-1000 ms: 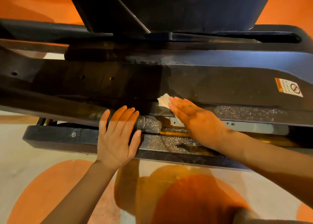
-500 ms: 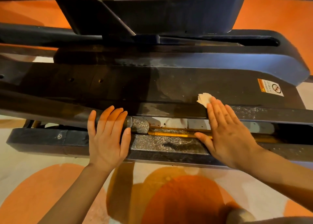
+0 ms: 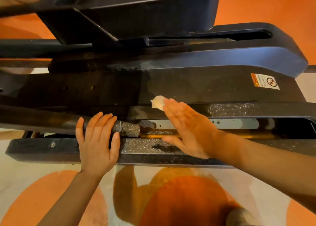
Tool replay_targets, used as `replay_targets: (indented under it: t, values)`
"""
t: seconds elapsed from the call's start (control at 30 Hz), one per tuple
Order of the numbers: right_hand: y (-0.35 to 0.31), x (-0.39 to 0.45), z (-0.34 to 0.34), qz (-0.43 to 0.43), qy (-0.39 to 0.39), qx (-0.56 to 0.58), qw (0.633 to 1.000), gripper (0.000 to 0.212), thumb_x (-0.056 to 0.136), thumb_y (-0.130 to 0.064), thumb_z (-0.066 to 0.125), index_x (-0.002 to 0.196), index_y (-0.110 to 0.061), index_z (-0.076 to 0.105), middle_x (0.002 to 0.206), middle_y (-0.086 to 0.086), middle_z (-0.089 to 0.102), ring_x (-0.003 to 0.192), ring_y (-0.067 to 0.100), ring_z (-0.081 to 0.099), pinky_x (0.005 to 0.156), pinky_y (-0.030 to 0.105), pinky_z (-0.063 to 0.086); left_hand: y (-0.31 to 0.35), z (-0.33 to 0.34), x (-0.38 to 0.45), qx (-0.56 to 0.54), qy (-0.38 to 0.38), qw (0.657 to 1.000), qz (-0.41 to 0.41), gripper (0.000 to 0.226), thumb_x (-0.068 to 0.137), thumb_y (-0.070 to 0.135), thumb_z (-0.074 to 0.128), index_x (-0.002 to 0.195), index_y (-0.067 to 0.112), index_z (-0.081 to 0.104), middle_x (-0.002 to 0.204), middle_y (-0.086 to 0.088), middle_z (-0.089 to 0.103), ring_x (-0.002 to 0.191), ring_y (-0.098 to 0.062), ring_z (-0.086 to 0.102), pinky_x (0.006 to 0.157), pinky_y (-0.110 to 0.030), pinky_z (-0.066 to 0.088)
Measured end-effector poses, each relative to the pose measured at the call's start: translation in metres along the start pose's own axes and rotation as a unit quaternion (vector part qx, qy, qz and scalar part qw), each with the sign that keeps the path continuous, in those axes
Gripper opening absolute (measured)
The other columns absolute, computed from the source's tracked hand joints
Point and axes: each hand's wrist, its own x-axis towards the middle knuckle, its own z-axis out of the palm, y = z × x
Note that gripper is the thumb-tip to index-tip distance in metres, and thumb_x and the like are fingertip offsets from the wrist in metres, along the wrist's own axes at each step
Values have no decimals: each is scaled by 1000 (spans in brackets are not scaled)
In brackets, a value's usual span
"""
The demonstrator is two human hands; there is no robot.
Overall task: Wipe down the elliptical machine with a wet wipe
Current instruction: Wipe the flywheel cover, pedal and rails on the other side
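Flooring (image 3: 42, 178) of pale vinyl with big orange circles, running under a black elliptical machine (image 3: 205, 87) that spans the view left to right. Dust and glittery grit on the near rail (image 3: 142, 145) and on the ledge (image 3: 236, 109) further back; a wet, darker swath on the deck left of centre. Orange-and-white warning sticker (image 3: 265, 81) at far right on the deck.

Right hand (image 3: 189, 131) laid flat, fingers straight and together, fingertips pressing a crumpled white wet wipe (image 3: 158, 102) against the ledge edge near the middle. Left hand (image 3: 97, 140) spread open, palm down, fingers draped over the dark round bar (image 3: 51, 121), thumb out to the left.

Compared with half a second ago: wipe and right hand further left along the ledge, back toward centre; left hand on the same spot of the bar.

Open slot between ledge and near rail, with a yellow rod (image 3: 157, 136) inside. Dusty ledge stretching right, unobstructed up to the frame edge. Pedal housing (image 3: 136, 12) overhanging at the far side.
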Motion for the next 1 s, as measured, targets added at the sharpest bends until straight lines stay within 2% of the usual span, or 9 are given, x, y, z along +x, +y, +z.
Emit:
replay_targets:
  t: [0.07, 0.2, 0.33, 0.43, 0.57, 0.63, 0.73, 0.83, 1.0]
  values:
    - [19, -32, -1, 80, 27, -29, 996, 89, 94, -68, 11, 151, -2, 25, 158, 17, 21, 146, 31, 21, 117, 43, 21, 1, -1, 0, -1, -4, 1000, -2, 46, 97, 30, 37, 122, 3, 64, 128, -13, 62, 130, -32, 47, 120, -49, 8]
    - [42, -81, -1, 186, 21, -48, 981, 90, 97, -67, 8, 148, 4, 26, 156, 23, 21, 146, 35, 21, 116, 47, 22, 5, -4, 1, -3, -9, 1000, -13, 46, 98, 32, 36, 121, 3, 64, 127, -14, 62, 130, -32, 47, 120, -50, 8]
    - [41, -80, 4, 192, 81, 20, 978, 81, 98, -61, 11, 151, -2, 27, 161, 14, 16, 149, 28, 10, 119, 41, 9, 13, -6, 3, -22, -19, 1000, -12, 46, 99, 31, 36, 123, 3, 62, 128, -13, 61, 130, -30, 49, 120, -52, 11]
    - [43, -66, 1, 157, 127, 49, 978, 67, 99, -54, 24, 148, -10, 36, 161, 8, 18, 149, 22, 10, 118, 41, 14, 28, -10, 17, -66, -45, 997, 21, 46, 98, 32, 37, 126, 3, 61, 131, -12, 61, 130, -27, 50, 119, -48, 17]
    - [47, -63, 6, 104, 92, 38, 990, 70, 100, -56, 19, 154, -10, 20, 161, 7, 16, 149, 20, 10, 118, 37, 15, 61, -4, 39, -126, -126, 980, 93, 53, 104, 41, 29, 137, 9, 55, 142, -7, 54, 137, -19, 43, 121, -41, 19]
    - [48, -62, 5, 93, 63, -11, 994, 73, 101, -58, 11, 152, -7, 24, 159, 10, 20, 147, 24, 14, 115, 40, 12, 76, 2, 49, -148, -170, 968, 111, 58, 106, 48, 21, 144, 13, 47, 150, -3, 46, 143, -15, 35, 122, -36, 16]
    - [52, -73, 3, 95, 48, -31, 994, 72, 102, -57, 12, 150, -6, 29, 158, 10, 24, 146, 25, 20, 113, 42, 15, 92, 14, 60, -138, -215, 955, 152, 62, 105, 52, 16, 150, 16, 38, 157, 0, 35, 147, -11, 26, 123, -27, 7]
    - [62, -103, 5, 160, 59, -6, 985, 74, 100, -60, 16, 153, -9, 23, 161, 6, 16, 149, 19, 12, 117, 37, 10, 97, 20, 59, -134, -225, 952, 161, 62, 105, 53, 14, 153, 17, 32, 160, 2, 27, 149, -9, 18, 122, -22, 4]
    - [68, -126, 7, 278, 76, 0, 957, 83, 96, -65, -2, 155, -7, 12, 162, 9, 7, 151, 21, 2, 122, 38, 7, 95, 22, 53, -150, -226, 950, 155, 62, 105, 55, 14, 154, 19, 25, 162, 4, 20, 150, -3, 10, 122, -23, 5]
